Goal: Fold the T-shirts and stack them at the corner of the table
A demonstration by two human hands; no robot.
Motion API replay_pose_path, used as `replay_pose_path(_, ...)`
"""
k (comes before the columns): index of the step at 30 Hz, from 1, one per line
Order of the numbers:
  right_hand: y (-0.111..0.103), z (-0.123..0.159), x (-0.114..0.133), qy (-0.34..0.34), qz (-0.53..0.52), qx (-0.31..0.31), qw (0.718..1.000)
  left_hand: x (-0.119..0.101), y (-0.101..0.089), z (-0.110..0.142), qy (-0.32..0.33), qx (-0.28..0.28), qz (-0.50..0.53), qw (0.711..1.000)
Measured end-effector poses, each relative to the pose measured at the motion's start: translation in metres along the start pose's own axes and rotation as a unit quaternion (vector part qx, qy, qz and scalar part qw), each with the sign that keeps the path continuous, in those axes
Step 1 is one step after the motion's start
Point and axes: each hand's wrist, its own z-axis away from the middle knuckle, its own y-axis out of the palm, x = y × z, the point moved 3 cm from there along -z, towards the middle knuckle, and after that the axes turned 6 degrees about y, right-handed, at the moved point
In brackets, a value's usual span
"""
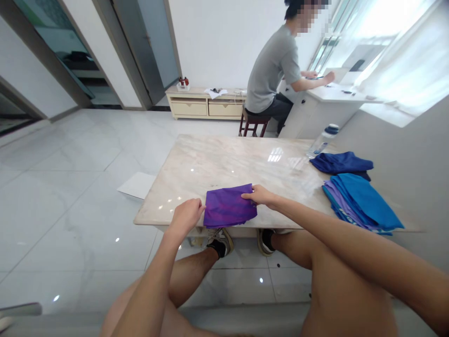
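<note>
A folded purple cloth (228,206) lies at the near edge of a low marble table (224,161). My left hand (187,215) is closed on the cloth's left edge. At the cloth's upper right corner, my right hand (259,194) pinches the fabric with curled fingers. My knees and shoes show below the table.
A stack of folded blue and purple cloths (361,202) and a dark blue cloth (342,163) lie on the table's right side, beside a water bottle (322,139). A person in a grey shirt (277,70) sits at a white desk behind. A white sheet (137,184) lies on the floor.
</note>
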Motion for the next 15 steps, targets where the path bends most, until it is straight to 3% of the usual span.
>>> replay_pose_path(4, -0.065, 0.058, 0.011, -0.064, -0.044, -0.041, 0.996, -0.004, 0.002, -0.001, 0.016, 0.012, -0.003, 1.0)
replay_pose_path(7, -0.131, 0.121, 0.0, -0.088, -0.086, -0.131, 0.984, -0.005, 0.002, -0.001, 0.037, 0.036, -0.014, 0.999)
replay_pose_path(11, -0.217, 0.224, -0.03, -0.104, -0.091, -0.274, 0.952, -0.003, 0.002, -0.008, 0.064, 0.019, 0.007, 0.998)
replay_pose_path(15, -0.277, 0.306, -0.078, -0.083, -0.101, -0.375, 0.918, 0.004, 0.01, -0.021, 0.071, 0.037, 0.037, 0.996)
